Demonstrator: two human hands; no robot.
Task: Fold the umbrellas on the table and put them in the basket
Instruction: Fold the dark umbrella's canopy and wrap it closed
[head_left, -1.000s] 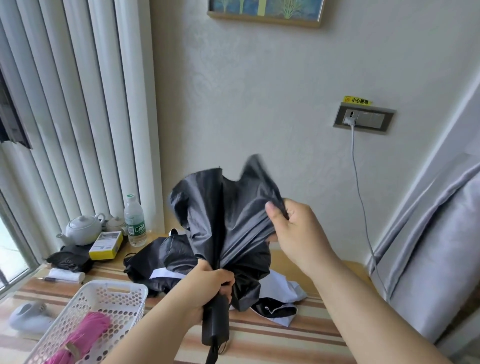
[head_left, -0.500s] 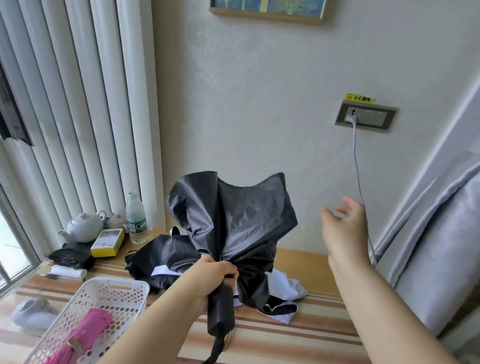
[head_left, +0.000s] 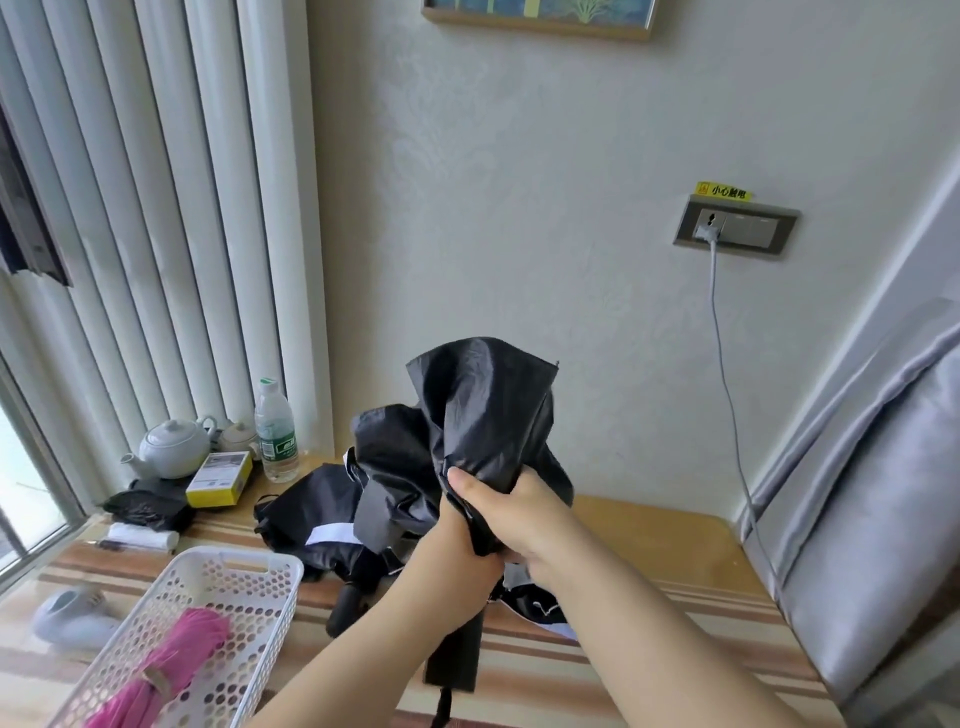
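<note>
Black umbrella (head_left: 483, 415): I hold it upright above the table (head_left: 649, 540), canopy bunched.
Left hand (head_left: 457, 566): curled round the shaft below the canopy.
Right hand (head_left: 511, 512): I clasp the gathered fabric.
Basket (head_left: 244, 577): pink umbrella (head_left: 176, 660) inside.

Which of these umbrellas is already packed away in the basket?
The pink folded umbrella, lying in the white plastic basket; both black ones remain outside it.

pink umbrella (head_left: 171, 660) cut off at bottom edge, left hand (head_left: 457, 566) partly hidden by right hand (head_left: 519, 514)
</note>
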